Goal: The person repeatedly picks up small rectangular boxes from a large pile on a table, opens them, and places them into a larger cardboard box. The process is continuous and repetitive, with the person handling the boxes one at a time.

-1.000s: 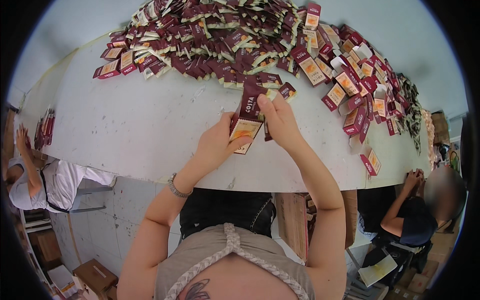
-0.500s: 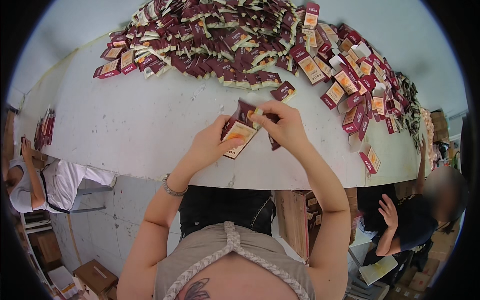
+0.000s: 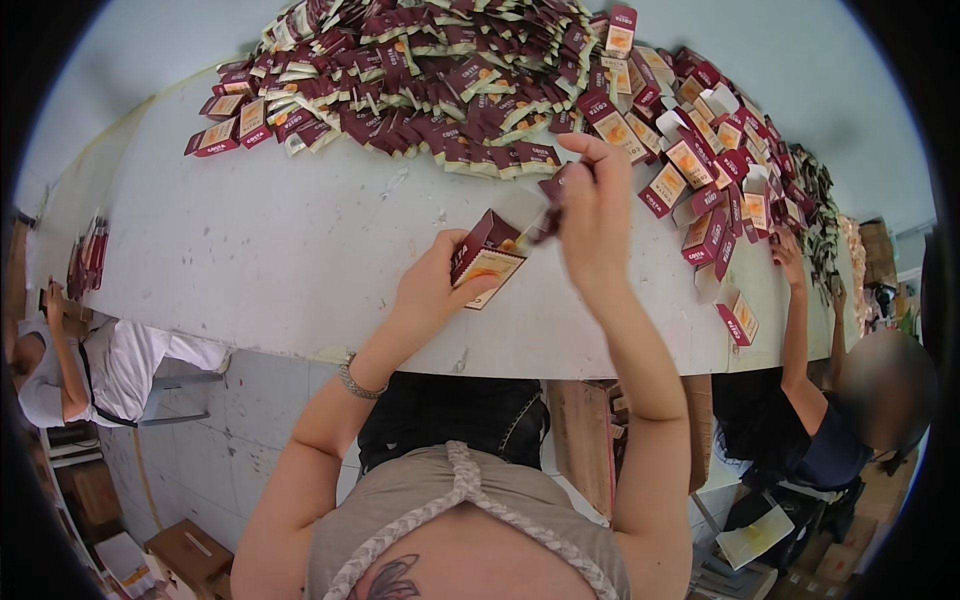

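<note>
My left hand (image 3: 428, 292) is closed on a small maroon-and-cream carton (image 3: 487, 242), tilted, with its top end open and a white flap up. A little of something cream and orange shows in the opening. Above and right of it, my right hand (image 3: 595, 225) is raised, slightly blurred, with index finger bent forward and other fingers round a maroon sachet (image 3: 547, 220), partly hidden by them. A large heap of maroon-and-cream sachets (image 3: 430, 80) lies just beyond my hands.
Many cartons (image 3: 690, 160), some open, and darker packets (image 3: 825, 230) lie right on the white table (image 3: 250, 250). Maroon packs (image 3: 90, 255) lie far left. A co-worker at right (image 3: 820, 430) reaches toward the cartons; another person (image 3: 55, 380) sits left. Cardboard boxes (image 3: 190, 560) stand below.
My right hand has lifted up and right, away from the carton, with a sachet in it. The carton has tilted and dropped slightly. The right co-worker's hands have moved up onto the table's packs.
</note>
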Motion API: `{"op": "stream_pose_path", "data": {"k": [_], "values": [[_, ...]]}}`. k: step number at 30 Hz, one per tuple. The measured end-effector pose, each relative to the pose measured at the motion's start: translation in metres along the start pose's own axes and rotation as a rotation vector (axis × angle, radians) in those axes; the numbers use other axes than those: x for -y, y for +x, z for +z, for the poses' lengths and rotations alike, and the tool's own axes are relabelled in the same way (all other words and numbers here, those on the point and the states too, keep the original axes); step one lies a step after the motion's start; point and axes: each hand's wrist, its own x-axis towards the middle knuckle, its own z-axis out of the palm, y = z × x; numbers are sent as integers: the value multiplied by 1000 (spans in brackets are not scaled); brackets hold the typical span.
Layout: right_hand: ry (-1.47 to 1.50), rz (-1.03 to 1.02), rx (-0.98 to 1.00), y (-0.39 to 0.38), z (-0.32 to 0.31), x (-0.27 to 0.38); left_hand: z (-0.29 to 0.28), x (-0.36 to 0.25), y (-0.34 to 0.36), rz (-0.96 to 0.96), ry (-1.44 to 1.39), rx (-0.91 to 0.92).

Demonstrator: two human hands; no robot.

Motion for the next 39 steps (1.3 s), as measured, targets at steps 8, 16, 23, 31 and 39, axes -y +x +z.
{"op": "stream_pose_path", "data": {"k": [8, 16, 23, 31, 39], "values": [[-10, 8, 304, -30, 22, -11, 18, 19, -3, -1, -195, -143], [-235, -263, 411, -55, 17, -13, 26, 12, -17, 56, -152, -124], [-114, -88, 256, -67, 8, -8, 24, -3, -14, 265, 42, -180], [858, 648, 74, -107, 34, -21, 31, 0, -18, 92, -422, 68], [982, 801, 147, -86, 20, -23, 26, -5, -19, 184, -74, 7]]}}
